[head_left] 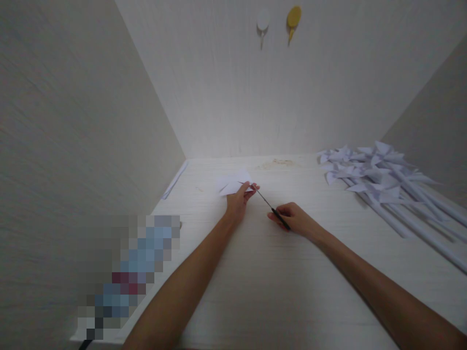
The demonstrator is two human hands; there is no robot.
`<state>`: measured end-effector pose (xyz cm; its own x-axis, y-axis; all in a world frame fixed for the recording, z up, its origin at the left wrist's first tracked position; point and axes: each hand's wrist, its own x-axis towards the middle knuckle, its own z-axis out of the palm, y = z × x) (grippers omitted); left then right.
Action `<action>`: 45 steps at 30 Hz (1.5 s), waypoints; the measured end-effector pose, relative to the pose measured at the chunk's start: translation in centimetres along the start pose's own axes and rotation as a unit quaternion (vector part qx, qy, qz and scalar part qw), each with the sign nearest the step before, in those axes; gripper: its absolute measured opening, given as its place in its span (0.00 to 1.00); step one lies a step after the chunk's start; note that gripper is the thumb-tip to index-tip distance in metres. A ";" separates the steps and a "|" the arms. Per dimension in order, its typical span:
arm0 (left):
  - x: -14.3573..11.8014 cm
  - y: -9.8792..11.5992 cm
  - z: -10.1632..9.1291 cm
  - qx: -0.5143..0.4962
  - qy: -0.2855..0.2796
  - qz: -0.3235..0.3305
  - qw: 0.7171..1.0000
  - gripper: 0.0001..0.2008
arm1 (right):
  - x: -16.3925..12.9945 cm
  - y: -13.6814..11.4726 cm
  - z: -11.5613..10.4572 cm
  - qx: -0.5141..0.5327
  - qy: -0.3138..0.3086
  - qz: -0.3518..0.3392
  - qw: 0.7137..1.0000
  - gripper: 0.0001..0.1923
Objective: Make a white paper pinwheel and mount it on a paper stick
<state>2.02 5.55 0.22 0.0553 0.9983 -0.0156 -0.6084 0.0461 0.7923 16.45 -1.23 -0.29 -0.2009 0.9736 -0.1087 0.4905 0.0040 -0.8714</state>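
Note:
My left hand [240, 199] pinches a piece of folded white paper [230, 186], its points fanning out to the left like a pinwheel head. My right hand [292, 218] grips the black handle of a slim screwdriver [280, 218], though it could be an awl. The thin metal shaft slants up and left, and its tip reaches the paper at my left fingertips. Whether the tip has gone through the paper is too small to tell.
Several white paper pinwheels [377, 170] on rolled sticks lie heaped at the right. A rolled paper stick [175, 180] rests along the left edge. A pixelated bluish object [142, 262] lies at the lower left. White [262, 22] and yellow [294, 18] hooks hang on the back wall.

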 end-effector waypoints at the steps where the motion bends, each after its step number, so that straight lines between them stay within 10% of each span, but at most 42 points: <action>1: 0.0 0.0 0.0 -0.002 -0.001 0.000 1.000 0.05 | 0.0 0.0 0.0 -0.001 0.000 -0.001 1.000 0.21; 45: 0.1 0.2 -0.1 0.021 -0.008 0.007 1.000 0.04 | -0.1 -0.2 0.1 -0.015 0.008 -0.002 1.000 0.22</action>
<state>1.84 5.63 0.35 0.0604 0.9982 0.0055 -0.5749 0.0303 0.8177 16.32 -1.36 -0.13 -0.1887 0.9772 -0.0974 0.5148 0.0139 -0.8572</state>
